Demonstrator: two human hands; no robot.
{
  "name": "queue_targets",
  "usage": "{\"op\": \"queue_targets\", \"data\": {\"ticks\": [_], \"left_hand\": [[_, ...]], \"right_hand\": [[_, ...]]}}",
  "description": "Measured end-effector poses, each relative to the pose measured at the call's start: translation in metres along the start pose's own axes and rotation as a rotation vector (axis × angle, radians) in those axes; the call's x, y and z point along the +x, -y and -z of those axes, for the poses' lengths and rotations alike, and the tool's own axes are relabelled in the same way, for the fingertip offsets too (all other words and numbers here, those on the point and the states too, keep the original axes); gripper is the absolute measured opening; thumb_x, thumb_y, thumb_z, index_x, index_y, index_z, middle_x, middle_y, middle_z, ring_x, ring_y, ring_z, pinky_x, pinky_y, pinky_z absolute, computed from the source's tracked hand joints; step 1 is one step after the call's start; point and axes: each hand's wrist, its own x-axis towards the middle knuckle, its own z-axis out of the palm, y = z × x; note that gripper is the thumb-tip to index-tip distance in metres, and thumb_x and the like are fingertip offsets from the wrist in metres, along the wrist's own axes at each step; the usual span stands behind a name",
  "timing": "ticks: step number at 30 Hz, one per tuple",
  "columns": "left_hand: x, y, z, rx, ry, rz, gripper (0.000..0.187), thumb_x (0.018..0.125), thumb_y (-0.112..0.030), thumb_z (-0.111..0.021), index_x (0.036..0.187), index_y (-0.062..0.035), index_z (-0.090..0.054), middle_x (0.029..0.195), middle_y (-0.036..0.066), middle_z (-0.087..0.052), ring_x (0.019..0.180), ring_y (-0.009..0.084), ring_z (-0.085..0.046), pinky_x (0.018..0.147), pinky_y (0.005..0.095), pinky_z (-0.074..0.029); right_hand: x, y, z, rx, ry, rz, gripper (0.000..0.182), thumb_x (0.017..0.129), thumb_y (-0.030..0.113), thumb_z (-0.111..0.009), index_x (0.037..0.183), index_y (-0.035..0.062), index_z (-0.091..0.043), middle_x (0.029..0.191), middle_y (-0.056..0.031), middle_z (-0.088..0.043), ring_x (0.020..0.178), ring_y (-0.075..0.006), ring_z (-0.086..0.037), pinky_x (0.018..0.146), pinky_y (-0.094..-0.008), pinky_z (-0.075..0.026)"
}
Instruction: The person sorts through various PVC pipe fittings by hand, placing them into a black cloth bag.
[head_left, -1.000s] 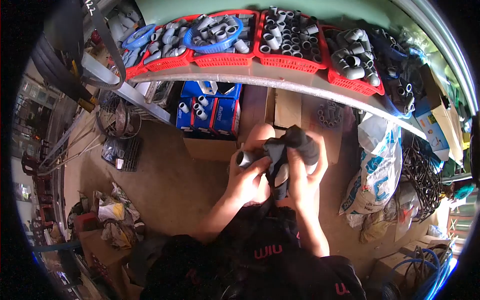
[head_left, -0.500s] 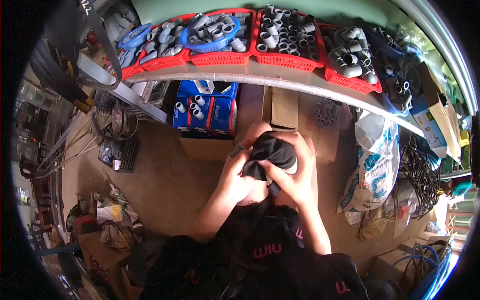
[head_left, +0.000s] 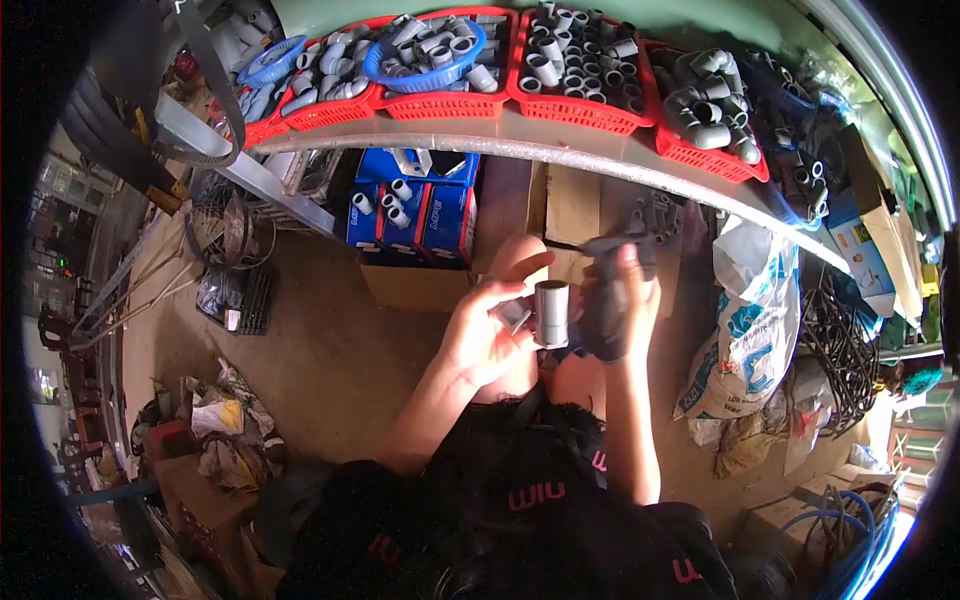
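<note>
Pipe fitting (head_left: 552, 318) upright at frame centre, against the left hand (head_left: 478, 338), fingers part-spread, their grip unclear; the right hand (head_left: 640, 290) pinches a blurred dark cloth (head_left: 610, 315); a loose hold or snagging cloth could drop the fitting onto the brown floor (head_left: 340, 370); red baskets (head_left: 440, 107) line the shelf (head_left: 600, 160) above.

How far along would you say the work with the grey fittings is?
Nothing looks plainly done: no finished pile can be told apart. The left hand holds an upright grey cylindrical fitting; the right hand holds a blurred dark cloth. What is left is unclear, though more grey fittings sit in red plastic baskets.
</note>
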Motion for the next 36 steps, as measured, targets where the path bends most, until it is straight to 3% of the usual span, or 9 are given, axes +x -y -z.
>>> {"op": "queue_targets", "data": {"ticks": [4, 6, 10, 14, 19, 28, 34, 35, 36], "left_hand": [[0.0, -0.007, -0.01, -0.139, 0.172, -0.006, 0.041, 0.086, -0.029, -0.042, 0.121, -0.0076, -0.04, 0.121, 0.021, -0.042, 0.109, 0.0352, -0.045, 0.091, 0.0459, -0.038], [0.002, -0.004, -0.015, -0.139, 0.139, -0.055, 0.043, 0.087, -0.032, -0.042, 0.122, -0.0084, -0.039, 0.119, 0.018, -0.044, 0.107, 0.032, -0.046, 0.089, 0.0446, -0.039], [0.015, 0.008, -0.008, -0.098, 0.153, -0.158, 0.047, 0.087, -0.039, -0.039, 0.123, -0.0083, -0.038, 0.111, 0.01, -0.049, 0.1, 0.0211, -0.049, 0.085, 0.0356, -0.04], [0.001, 0.011, -0.023, 0.141, -0.009, -0.298, 0.057, 0.087, -0.051, -0.029, 0.119, -0.0051, -0.04, 0.106, 0.006, -0.045, 0.102, 0.0145, -0.044, 0.085, 0.0292, -0.037], [-0.001, 0.018, -0.001, 0.605, -0.001, -0.333, 0.054, 0.086, -0.048, -0.041, 0.114, -0.0028, -0.036, 0.104, 0.003, -0.04, 0.098, 0.0108, -0.039, 0.085, 0.0244, -0.032], [-0.013, 0.05, -0.012, 0.336, -0.042, -0.431, 0.035, 0.082, -0.012, -0.054, 0.112, -0.0079, -0.035, 0.103, 0.003, -0.044, 0.097, 0.0109, -0.044, 0.082, 0.0261, -0.038], [-0.01, 0.033, -0.015, 0.194, 0.064, -0.297, 0.036, 0.077, -0.008, -0.058, 0.108, -0.0057, -0.041, 0.091, 0.003, -0.046, 0.082, 0.0124, -0.047, 0.07, 0.0222, -0.038], [-0.008, 0.033, -0.007, 0.361, 0.114, -0.289, 0.062, 0.078, -0.027, -0.057, 0.127, -0.0006, -0.029, 0.123, 0.013, -0.041, 0.114, 0.0233, -0.041, 0.097, 0.0373, -0.031], [-0.009, 0.031, -0.003, 0.272, 0.111, -0.244, 0.062, 0.079, -0.03, -0.055, 0.127, -0.001, -0.029, 0.122, 0.013, -0.042, 0.114, 0.0237, -0.041, 0.097, 0.0379, -0.031]], "right_hand": [[0.002, 0.008, 0.016, 0.084, 0.1, 0.083, 0.043, 0.084, 0.041, -0.046, 0.097, 0.0001, -0.052, 0.074, -0.0116, -0.062, 0.061, -0.0168, -0.058, 0.057, -0.0277, -0.047], [-0.013, 0.015, 0.007, 0.095, 0.242, 0.314, 0.039, 0.081, 0.035, -0.052, 0.099, 0.0, -0.05, 0.101, -0.0157, -0.057, 0.09, -0.0192, -0.056, 0.076, -0.0303, -0.044], [-0.038, 0.047, -0.025, -0.869, 0.512, 0.8, 0.044, 0.065, 0.023, -0.068, 0.1, 0.0035, -0.051, 0.107, -0.0168, -0.052, 0.102, -0.0292, -0.049, 0.086, -0.0385, -0.035], [-0.034, 0.031, -0.036, -0.601, 0.43, 0.642, 0.029, 0.066, 0.006, -0.068, 0.092, 0.003, -0.054, 0.082, -0.0087, -0.059, 0.073, -0.0216, -0.056, 0.07, -0.0284, -0.043], [-0.03, 0.007, -0.023, -0.292, 0.333, 0.421, 0.018, 0.072, 0.003, -0.062, 0.087, -0.0008, -0.053, 0.073, -0.0086, -0.06, 0.071, -0.0089, -0.056, 0.065, -0.0223, -0.044], [-0.034, -0.004, -0.03, -0.018, 0.018, 0.349, 0.013, 0.074, 0.0, -0.061, 0.084, 0.0015, -0.052, 0.076, -0.0012, -0.055, 0.071, -0.0067, -0.05, 0.068, -0.0205, -0.041], [-0.041, 0.001, -0.03, -0.104, -0.029, 0.387, 0.013, 0.072, 0.003, -0.063, 0.078, 0.0025, -0.051, 0.074, -0.001, -0.054, 0.068, -0.0069, -0.05, 0.066, -0.0216, -0.041], [-0.041, 0.004, -0.03, -0.119, -0.007, 0.369, 0.013, 0.073, 0.005, -0.063, 0.079, 0.0025, -0.052, 0.074, -0.0011, -0.055, 0.069, -0.0071, -0.05, 0.066, -0.0217, -0.041], [-0.042, 0.008, -0.03, -0.134, 0.016, 0.352, 0.013, 0.073, 0.007, -0.063, 0.08, 0.0025, -0.052, 0.075, -0.0012, -0.055, 0.069, -0.0073, -0.051, 0.067, -0.0219, -0.041]]}}
